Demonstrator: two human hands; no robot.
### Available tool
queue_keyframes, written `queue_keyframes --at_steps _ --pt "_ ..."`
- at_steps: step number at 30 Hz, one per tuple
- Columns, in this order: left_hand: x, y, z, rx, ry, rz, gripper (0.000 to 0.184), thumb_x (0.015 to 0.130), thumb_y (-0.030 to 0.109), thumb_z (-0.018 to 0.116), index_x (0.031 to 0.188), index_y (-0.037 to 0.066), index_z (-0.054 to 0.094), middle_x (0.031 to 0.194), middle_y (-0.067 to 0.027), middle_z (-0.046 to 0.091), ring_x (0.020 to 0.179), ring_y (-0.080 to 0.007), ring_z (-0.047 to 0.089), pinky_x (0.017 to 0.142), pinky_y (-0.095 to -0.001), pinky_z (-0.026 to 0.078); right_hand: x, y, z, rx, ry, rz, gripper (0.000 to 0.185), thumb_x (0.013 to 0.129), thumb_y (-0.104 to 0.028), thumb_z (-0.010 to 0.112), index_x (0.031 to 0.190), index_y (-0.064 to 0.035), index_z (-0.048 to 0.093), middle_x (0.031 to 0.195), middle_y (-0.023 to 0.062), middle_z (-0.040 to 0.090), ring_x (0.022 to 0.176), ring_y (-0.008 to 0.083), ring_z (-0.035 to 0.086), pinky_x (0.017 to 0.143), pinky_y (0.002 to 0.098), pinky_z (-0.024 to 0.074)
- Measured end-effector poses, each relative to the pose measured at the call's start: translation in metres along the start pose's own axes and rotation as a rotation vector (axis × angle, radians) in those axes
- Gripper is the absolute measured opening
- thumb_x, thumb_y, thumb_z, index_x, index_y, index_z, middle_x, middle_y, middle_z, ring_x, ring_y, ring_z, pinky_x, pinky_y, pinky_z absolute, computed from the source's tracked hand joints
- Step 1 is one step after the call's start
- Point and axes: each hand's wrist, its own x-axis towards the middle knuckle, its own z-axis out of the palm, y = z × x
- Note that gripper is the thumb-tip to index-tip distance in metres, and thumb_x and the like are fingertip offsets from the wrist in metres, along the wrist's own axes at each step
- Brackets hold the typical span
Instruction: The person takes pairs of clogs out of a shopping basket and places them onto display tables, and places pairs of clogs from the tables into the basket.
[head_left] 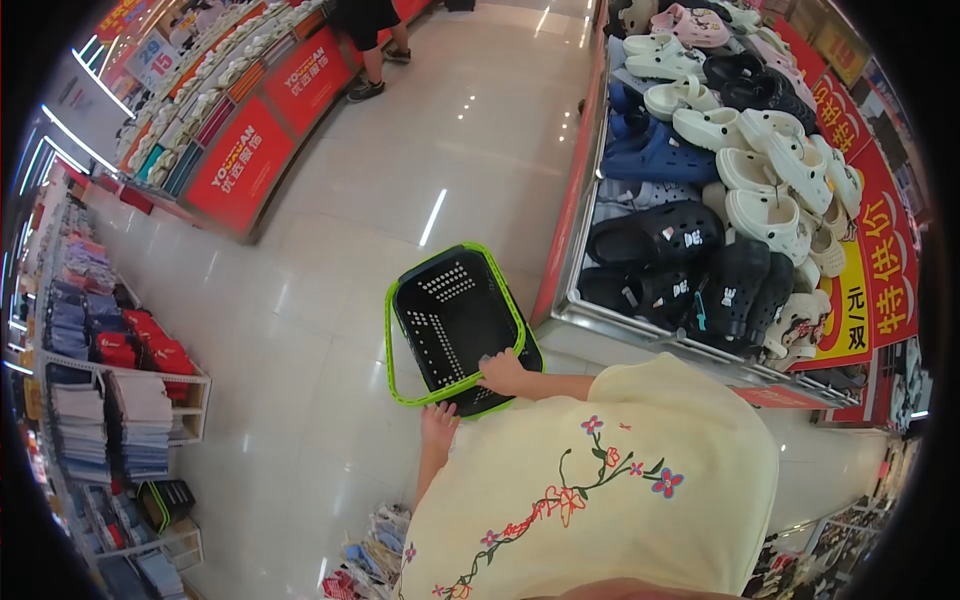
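A black shopping basket (470,312) with a bright green rim and handle is in front of my body, its inside facing up toward me. No goods show in it. My right hand (505,374) is closed around the green handle (462,384) on the near side. Lower and to the left, my left hand (438,426) has its fingers curled against the basket's near edge; part of its grip is hidden. A pale yellow shirt (620,500) with embroidered flowers covers my body below the hands.
At right, a metal-edged display (575,305) holds piled clogs (655,235) beside a red-and-yellow sign (880,270). Folded clothes fill the left shelves (140,400), with another black basket (166,503) there. A person's leg (371,65) shows near a red counter (240,170). Tiled floor (320,270) lies between.
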Motion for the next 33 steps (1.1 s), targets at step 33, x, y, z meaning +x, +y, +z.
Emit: queue_keyframes --at_steps 33 --pt "0.209 0.321 0.051 0.782 0.077 -0.339 0.041 0.086 0.024 0.040 0.121 0.004 0.034 0.118 -0.0076 0.046 0.103 -0.0219 0.049 0.083 -0.0401 0.039 0.167 0.117 -0.023 0.170 0.032 0.931 0.028 0.076 -0.014 0.046 0.102 -0.0073 0.053 0.105 0.0113 0.054 0.104 0.0278 0.046 0.091 0.0536 0.0270"
